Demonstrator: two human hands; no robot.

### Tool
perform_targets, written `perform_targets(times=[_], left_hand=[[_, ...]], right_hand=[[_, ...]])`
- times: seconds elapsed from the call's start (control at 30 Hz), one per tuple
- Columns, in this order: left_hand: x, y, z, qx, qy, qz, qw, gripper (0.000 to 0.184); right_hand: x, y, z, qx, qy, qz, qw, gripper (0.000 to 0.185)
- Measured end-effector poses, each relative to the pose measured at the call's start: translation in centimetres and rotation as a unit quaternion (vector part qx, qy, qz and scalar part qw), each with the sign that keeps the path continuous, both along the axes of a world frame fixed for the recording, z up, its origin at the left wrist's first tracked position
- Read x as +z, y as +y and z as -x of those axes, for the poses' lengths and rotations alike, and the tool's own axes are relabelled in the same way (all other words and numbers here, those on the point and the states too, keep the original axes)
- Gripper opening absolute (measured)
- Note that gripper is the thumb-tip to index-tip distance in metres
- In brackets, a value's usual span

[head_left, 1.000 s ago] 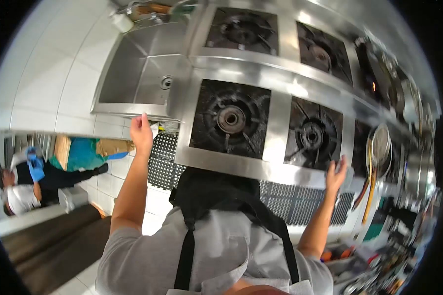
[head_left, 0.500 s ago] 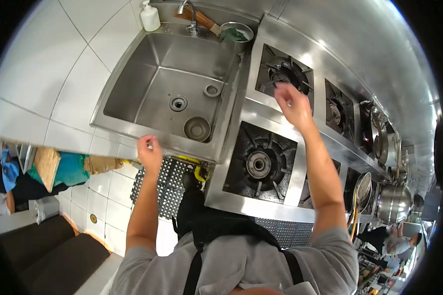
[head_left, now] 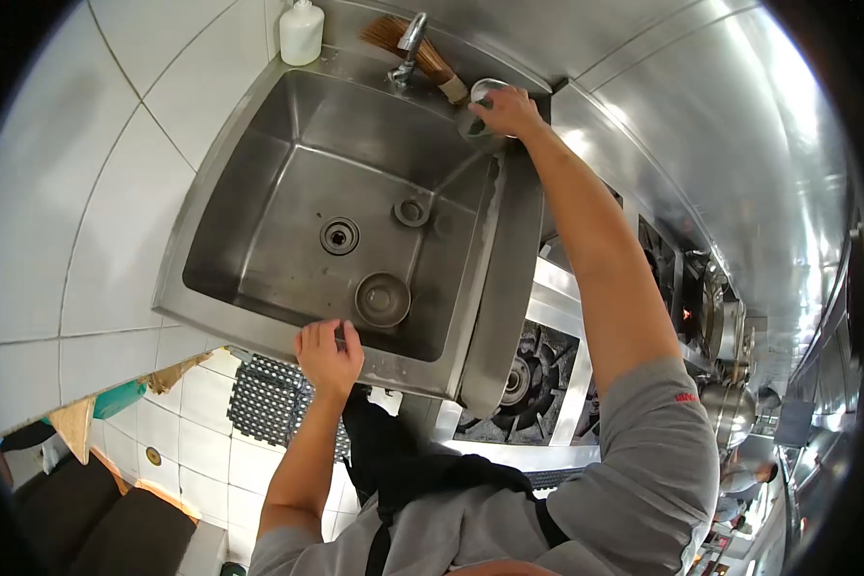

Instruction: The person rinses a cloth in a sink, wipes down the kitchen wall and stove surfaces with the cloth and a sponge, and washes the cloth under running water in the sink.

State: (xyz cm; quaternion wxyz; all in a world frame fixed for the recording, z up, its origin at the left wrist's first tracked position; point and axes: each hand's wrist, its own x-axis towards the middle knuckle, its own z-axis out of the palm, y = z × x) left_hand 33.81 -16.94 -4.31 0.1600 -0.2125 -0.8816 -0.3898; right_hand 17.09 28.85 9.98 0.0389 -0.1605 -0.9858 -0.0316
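Your right hand (head_left: pixel 511 113) stretches to the back corner of a steel sink (head_left: pixel 226 317), bent over the mouth of a metal pot (head_left: pixel 485 142) that stands beside the brush (head_left: pixel 437 67). The fingers hide what that grip does: you may be pinching the rim or dipping inside, and you cannot tell which from here. The corner spot probably keeps the pot close to the tap (head_left: pixel 410 43) and out of the basin's way.

Your left hand (head_left: pixel 330 357) is at the sink's front rim, fingers loosely curled, thumb spread from them, with nothing seen in that grip. It looks like a steadying point while your right arm is at full stretch, though firm contact cannot be confirmed.

Below, a bowl (head_left: pixel 383 300) sits in the basin near the front wall, with a small cup (head_left: pixel 412 211) farther back. Both are apart from the drain (head_left: pixel 339 236), a placing that would let water run off. The brush lies slanted behind the tap, seemingly to stay off the basin floor, and a bottle (head_left: pixel 301 36) stands at the other back corner. To your right is the stove (head_left: pixel 572 408).
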Motion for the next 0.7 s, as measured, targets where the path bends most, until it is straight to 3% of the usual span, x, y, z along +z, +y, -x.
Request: perform_targets(times=[0.07, 0.17, 0.23, 0.27, 0.4, 0.53, 0.63, 0.67, 0.7], left_hand=[[-0.2, 0.1, 0.1, 0.001, -0.012, 0.009, 1.000, 0.013], [-0.2, 0.3, 0.2, 0.004, -0.019, 0.025, 1.000, 0.012], [-0.1, 0.4, 0.2, 0.003, -0.026, 0.032, 0.999, 0.012], [0.0, 0.4, 0.2, 0.003, -0.022, 0.036, 0.999, 0.012], [0.0, 0.5, 0.3, 0.001, -0.021, 0.049, 0.999, 0.012], [-0.1, 0.4, 0.1, -0.004, -0.026, 0.044, 0.999, 0.012], [0.0, 0.6, 0.0, -0.005, -0.022, 0.054, 0.998, 0.011], [-0.2, 0.6, 0.0, 0.000, -0.012, 0.055, 0.998, 0.011], [-0.3, 0.5, 0.0, 0.002, -0.002, 0.057, 0.998, 0.011]], right_hand=[[0.7, -0.3, 2.1, -0.071, -0.165, -0.083, 0.980, 0.063], [-0.5, 3.6, 3.9, -0.097, -0.160, -0.058, 0.981, 0.053], [-4.4, 10.6, 5.8, -0.044, -0.177, -0.045, 0.982, 0.046], [-5.6, 13.1, 5.8, -0.039, -0.161, -0.039, 0.985, 0.043], [0.9, 10.8, 4.1, -0.171, 0.041, 0.070, 0.982, 0.038], [2.3, 9.8, 1.9, -0.151, 0.043, 0.043, 0.987, 0.035], [2.9, 10.1, 0.5, -0.151, 0.203, 0.292, 0.922, 0.033], [3.1, 10.3, 0.0, -0.153, 0.208, 0.292, 0.921, 0.033], [3.6, 9.4, -0.8, -0.113, 0.291, 0.355, 0.881, 0.032]])
